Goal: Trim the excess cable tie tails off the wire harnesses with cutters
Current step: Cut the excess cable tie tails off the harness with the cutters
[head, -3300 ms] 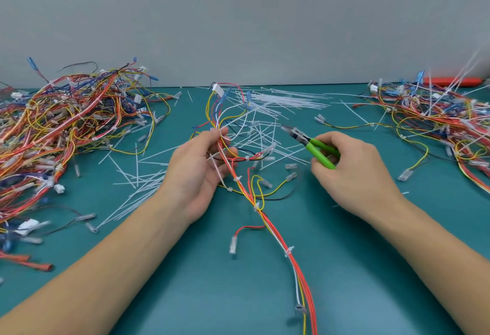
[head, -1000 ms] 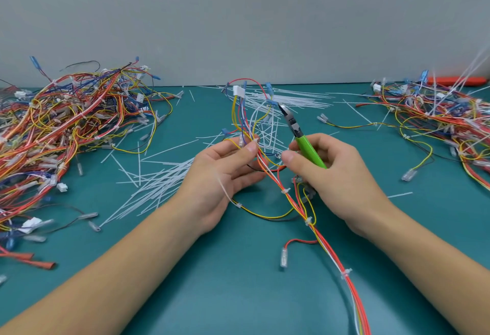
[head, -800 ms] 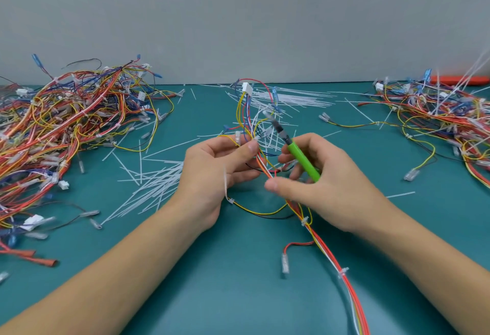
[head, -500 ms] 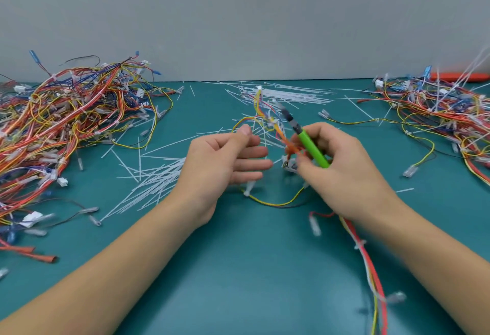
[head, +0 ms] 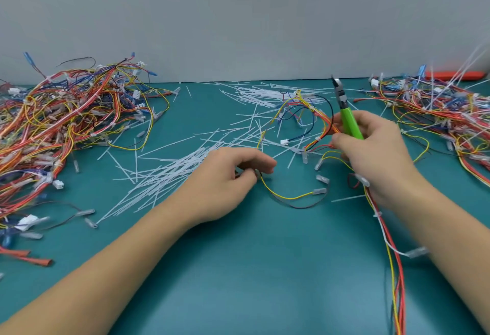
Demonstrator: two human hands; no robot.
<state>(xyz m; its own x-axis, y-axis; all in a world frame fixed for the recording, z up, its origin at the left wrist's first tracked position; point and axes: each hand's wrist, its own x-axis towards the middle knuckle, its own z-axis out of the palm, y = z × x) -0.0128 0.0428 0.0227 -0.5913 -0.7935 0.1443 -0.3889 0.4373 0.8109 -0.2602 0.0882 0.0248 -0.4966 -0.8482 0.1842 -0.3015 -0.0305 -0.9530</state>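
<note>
Limp red-and-yellow wire harness [head: 322,133] and green-handled cutters [head: 348,117] are being gripped in right hand [head: 376,154]; left-hand fingers [head: 254,165] are pinching a thin yellow wire [head: 281,194]. Light, floppy: best held beside a tie.

Harness [head: 392,242] blurred, cut off at bottom edge.
</note>
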